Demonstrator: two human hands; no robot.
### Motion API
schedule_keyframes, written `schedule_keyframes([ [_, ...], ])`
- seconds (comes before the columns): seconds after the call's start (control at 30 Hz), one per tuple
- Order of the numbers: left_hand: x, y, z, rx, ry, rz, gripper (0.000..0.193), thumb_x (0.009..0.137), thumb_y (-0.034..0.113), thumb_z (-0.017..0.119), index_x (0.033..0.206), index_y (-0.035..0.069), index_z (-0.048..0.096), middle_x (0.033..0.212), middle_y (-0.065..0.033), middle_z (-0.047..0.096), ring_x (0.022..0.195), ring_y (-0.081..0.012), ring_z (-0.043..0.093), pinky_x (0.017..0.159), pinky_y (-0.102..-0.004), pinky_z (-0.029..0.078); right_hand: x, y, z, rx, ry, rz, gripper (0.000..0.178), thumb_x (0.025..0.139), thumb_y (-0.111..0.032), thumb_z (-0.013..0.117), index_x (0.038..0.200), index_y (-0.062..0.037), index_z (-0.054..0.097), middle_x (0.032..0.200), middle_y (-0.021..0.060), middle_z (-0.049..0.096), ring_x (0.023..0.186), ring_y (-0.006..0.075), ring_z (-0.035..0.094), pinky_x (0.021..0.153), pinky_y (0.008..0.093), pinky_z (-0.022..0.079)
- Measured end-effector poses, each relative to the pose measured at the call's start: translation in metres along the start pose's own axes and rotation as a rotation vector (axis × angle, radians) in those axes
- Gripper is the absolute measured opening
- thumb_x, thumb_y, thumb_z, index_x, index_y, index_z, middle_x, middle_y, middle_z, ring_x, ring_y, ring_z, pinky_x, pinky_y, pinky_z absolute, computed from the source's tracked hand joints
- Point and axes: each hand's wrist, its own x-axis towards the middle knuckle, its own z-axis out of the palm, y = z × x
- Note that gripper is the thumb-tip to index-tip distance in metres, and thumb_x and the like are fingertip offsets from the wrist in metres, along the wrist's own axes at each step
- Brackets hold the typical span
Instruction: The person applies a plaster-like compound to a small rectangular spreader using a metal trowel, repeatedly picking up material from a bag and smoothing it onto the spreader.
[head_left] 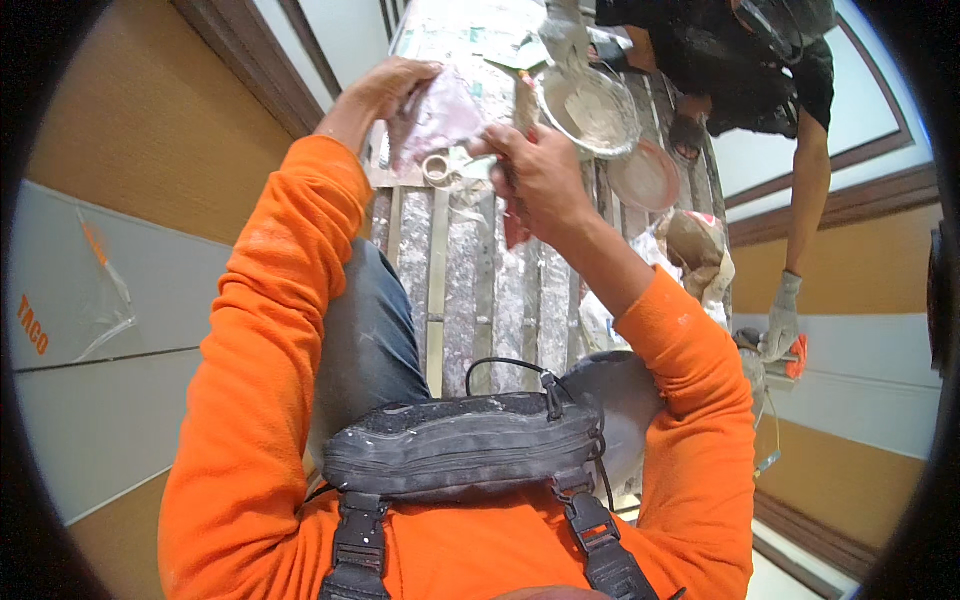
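Note:
My left hand (400, 88) is closed on the upper left edge of a thin, pale pink sheet (445, 112), its fingers partly behind it. Beside the sheet's right edge, my right hand (540, 180) is curled around a red-handled tool (515, 228), whose red end sticks out below the palm. Its exact kind is hidden by the fingers. A small tape roll (436, 170) lies just below the sheet. Beyond my right hand stands a round bucket (632, 128) with whitish paste inside.
A round pinkish lid (645, 176) and a crumpled bag (697, 250) lie right of my right hand on the paint-spattered slatted platform (437, 290). At the upper right, another person in dark clothing (710, 60) reaches down with a gloved hand (780, 325). Walls flank both sides.

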Motion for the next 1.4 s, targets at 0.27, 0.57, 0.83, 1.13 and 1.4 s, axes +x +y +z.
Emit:
schedule_keyframes([
  [0.27,0.024,-0.012,-0.027,0.047,-0.155,-0.107,0.030,0.098,0.027,0.058,0.109,0.000,0.065,0.095,-0.0101,0.069,0.078,-0.0153,0.068,0.071,-0.0298,0.060,0.002,-0.007,0.018,0.205,-0.029,-0.159,0.019,0.095,-0.016,0.059,0.092,0.0012,0.066,0.084,0.0115,0.073,0.048,0.0081,0.057,0.042,0.0223,0.045],
  [0.57,0.028,0.007,-0.018,-0.030,-0.325,-0.084,0.032,0.104,0.025,0.048,0.117,0.000,0.064,0.099,-0.0071,0.068,0.081,-0.0129,0.065,0.078,-0.0249,0.057,0.008,-0.005,0.010,0.233,0.015,-0.302,0.013,0.093,-0.014,0.061,0.091,-0.0013,0.065,0.081,0.0102,0.072,0.047,0.0095,0.058,0.041,0.0236,0.047],
  [0.83,0.041,-0.002,-0.027,-0.076,-0.319,-0.041,0.033,0.103,0.025,0.049,0.119,-0.001,0.062,0.103,-0.0081,0.067,0.087,-0.0146,0.064,0.080,-0.0260,0.054,0.007,-0.013,0.009,0.300,-0.006,-0.166,0.020,0.098,-0.019,0.058,0.088,-0.0037,0.067,0.060,0.0006,0.057,0.046,0.0073,0.050,0.041,0.0238,0.038],
  [1.13,0.041,-0.003,-0.021,-0.032,-0.207,0.002,0.034,0.103,0.027,0.051,0.119,0.000,0.063,0.102,-0.0062,0.068,0.089,-0.0128,0.064,0.079,-0.0239,0.054,0.008,-0.007,0.004,0.272,-0.006,-0.238,0.020,0.097,-0.020,0.060,0.090,-0.0016,0.065,0.064,0.0022,0.056,0.045,0.0089,0.050,0.040,0.0248,0.038],
  [1.4,-0.004,0.035,0.035,-0.202,0.193,0.361,0.033,0.095,0.020,0.064,0.121,-0.001,0.062,0.105,-0.0070,0.069,0.091,-0.0141,0.066,0.080,-0.0270,0.055,0.022,0.002,-0.041,0.164,0.260,-0.185,0.015,0.090,-0.015,0.068,0.095,-0.0011,0.064,0.069,0.0028,0.058,0.048,0.0075,0.051,0.041,0.0235,0.043],
])
